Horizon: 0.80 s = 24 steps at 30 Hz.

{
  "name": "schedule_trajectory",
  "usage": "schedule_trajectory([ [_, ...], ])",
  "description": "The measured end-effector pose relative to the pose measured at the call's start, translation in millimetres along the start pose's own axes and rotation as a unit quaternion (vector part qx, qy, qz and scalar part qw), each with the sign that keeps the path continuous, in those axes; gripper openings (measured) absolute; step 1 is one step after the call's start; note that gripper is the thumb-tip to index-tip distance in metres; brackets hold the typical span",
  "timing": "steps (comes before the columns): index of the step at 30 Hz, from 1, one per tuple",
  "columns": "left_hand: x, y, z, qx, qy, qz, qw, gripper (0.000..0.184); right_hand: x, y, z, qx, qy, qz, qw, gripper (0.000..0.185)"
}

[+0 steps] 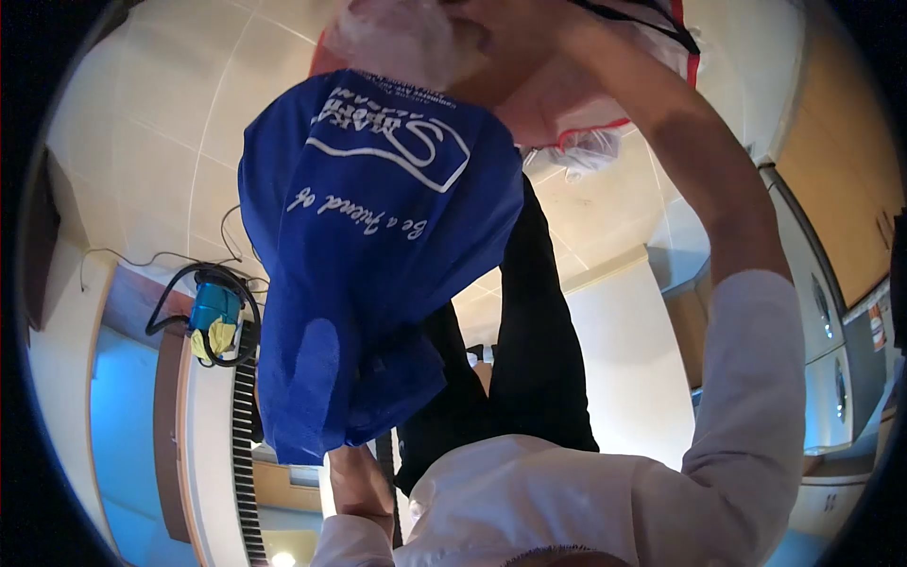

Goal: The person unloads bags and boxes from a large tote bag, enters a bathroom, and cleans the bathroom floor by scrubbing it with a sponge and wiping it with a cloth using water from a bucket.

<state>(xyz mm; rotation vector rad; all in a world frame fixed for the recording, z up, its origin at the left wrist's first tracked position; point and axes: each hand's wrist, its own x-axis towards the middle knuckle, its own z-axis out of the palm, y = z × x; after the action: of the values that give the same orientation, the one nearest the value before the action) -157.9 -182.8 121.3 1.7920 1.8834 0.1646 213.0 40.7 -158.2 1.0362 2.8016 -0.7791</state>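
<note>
blue printed bag (378, 208) covers the left hand above the left forearm (359, 477); its grip cannot be told. beyond that bag, the right hand (487, 24) is at a red-trimmed bag (557, 94), finger spread unclear. left of the blue bag is a teal hose-fitted appliance (213, 304).

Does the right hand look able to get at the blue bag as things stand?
Probably yes. The right hand, up by the red-edged bag, is close to one end of the blue bag, with nothing solid seen between.
</note>
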Motion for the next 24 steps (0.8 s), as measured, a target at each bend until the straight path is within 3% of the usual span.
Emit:
schedule_trajectory([
  [5, -3, -4, -7, -0.002, -0.029, 0.010, 1.000, 0.045, 15, 16, 16, 0.051, 0.020, 0.062, 0.997, 0.078],
  [12, -11, -12, -12, -0.008, -0.043, 0.012, 0.999, 0.042, -77, -4, 35, -0.018, -0.120, 0.050, 0.991, 0.082],
  [24, -32, -5, 14, -0.019, -0.052, 0.025, 0.998, 0.037, -89, 38, 132, -0.069, -0.089, 0.069, 0.991, 0.090],
])
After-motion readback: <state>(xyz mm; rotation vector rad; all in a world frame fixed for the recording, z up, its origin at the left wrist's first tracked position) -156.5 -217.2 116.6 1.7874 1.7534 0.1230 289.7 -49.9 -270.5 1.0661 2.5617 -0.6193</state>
